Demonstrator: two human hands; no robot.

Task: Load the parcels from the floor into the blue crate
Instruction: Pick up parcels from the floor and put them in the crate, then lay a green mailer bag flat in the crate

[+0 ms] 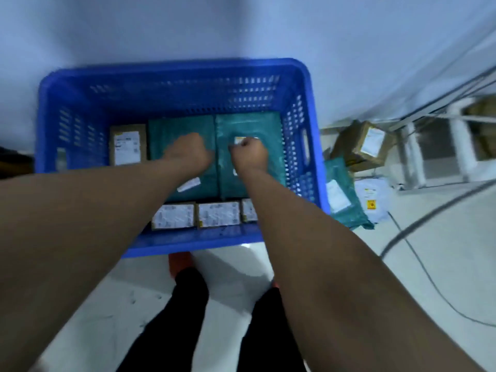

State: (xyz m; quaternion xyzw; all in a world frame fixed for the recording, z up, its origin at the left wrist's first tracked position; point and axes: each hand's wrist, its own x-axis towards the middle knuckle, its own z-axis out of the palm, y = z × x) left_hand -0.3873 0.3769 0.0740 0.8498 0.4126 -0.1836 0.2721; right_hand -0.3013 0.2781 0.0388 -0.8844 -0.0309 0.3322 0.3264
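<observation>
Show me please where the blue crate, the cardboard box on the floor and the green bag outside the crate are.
blue crate (pixel 171 67): head view, far rim.
cardboard box (pixel 369 146): head view, labelled top face.
green bag (pixel 346 194): head view, middle, beside its white label.

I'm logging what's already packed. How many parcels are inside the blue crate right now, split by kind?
Inside the blue crate:
Green mailer bags: 2
Brown cardboard boxes with white labels: 4
Total: 6 visible; the arms may hide more.
</observation>
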